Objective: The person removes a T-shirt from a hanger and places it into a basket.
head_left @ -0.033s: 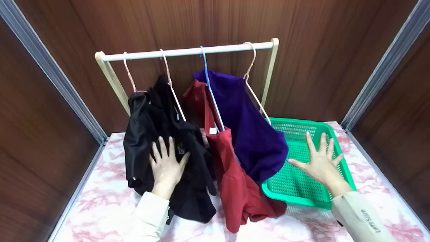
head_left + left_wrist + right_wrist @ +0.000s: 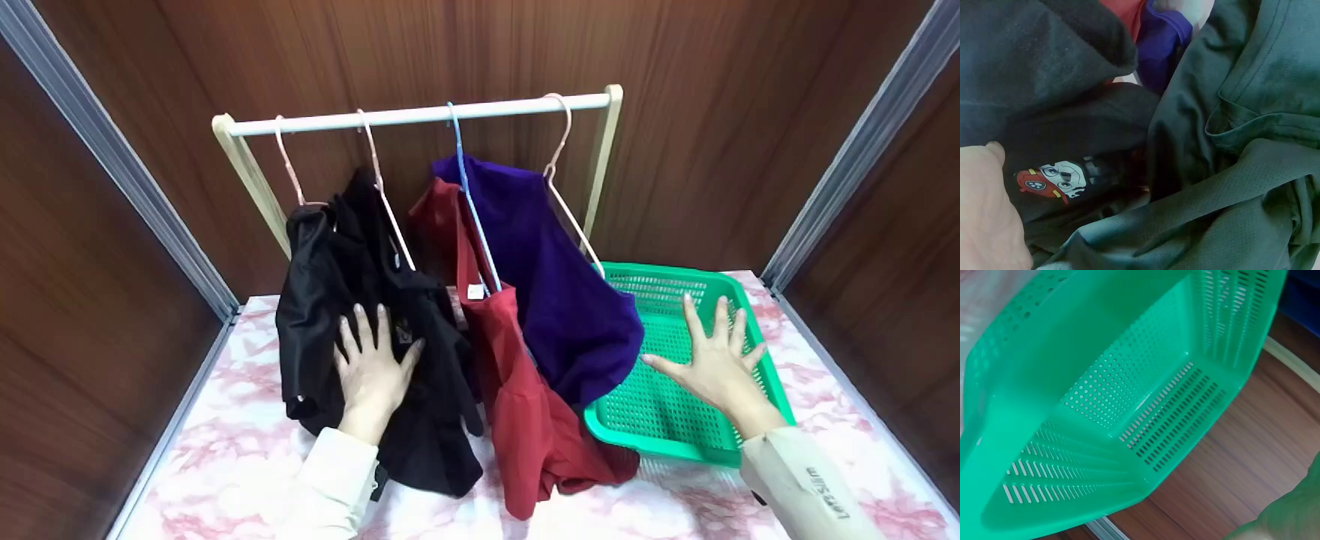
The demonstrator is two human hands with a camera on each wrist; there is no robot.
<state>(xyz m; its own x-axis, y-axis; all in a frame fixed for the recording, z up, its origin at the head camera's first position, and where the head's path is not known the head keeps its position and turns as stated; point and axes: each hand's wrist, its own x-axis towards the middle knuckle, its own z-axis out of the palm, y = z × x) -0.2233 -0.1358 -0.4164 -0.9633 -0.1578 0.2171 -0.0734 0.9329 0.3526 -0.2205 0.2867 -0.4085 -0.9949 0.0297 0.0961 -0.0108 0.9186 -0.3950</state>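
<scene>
My left hand [image 2: 373, 375] is spread flat in front of the black garments [image 2: 315, 277] on the left of the rack; whether it touches the cloth I cannot tell. In the left wrist view, part of the hand [image 2: 988, 208] shows beside a small red-and-white cartoon print [image 2: 1053, 181] on black cloth. With fingers splayed, my right hand [image 2: 712, 367] hovers above the green basket [image 2: 776, 397] and holds nothing. Between the hands hang a red garment [image 2: 517, 405] on a blue hanger [image 2: 471, 195] and a purple garment [image 2: 577, 315] on a pink hanger [image 2: 555, 161].
A small rack with a white rail [image 2: 412, 116] and wooden legs carries the hangers. The hems of the red and black clothes reach the pink-and-white marbled tabletop [image 2: 210, 450]. Brown wood-grain panels [image 2: 712, 135] with metal corner strips enclose the back and sides.
</scene>
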